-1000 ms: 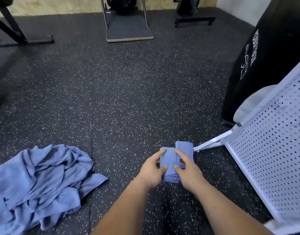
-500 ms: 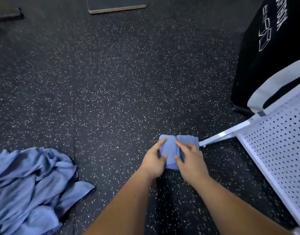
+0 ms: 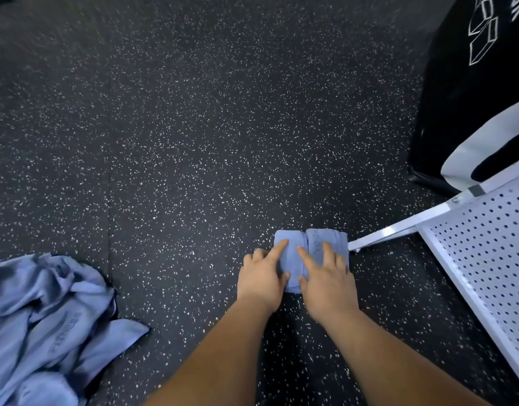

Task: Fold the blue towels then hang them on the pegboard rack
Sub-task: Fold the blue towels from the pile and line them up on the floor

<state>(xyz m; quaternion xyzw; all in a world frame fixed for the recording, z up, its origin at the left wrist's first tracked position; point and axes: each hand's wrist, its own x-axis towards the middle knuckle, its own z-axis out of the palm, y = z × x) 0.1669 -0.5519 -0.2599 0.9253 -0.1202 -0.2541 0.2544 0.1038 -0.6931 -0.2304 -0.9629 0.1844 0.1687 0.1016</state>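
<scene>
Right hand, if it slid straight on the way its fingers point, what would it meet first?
The right hand lies on the towel; past that, only floor shows. The rack leg looks off-line, rightward.

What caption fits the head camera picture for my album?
Left hand and right hand press a folded blue towel on the speckled floor, pegboard rack beside, unfolded towels heaped nearby.

Cool, even light on the speckled floor (image 3: 194,142) — edges smear and bend, the crumpled towel pile (image 3: 47,317) blurred.
</scene>
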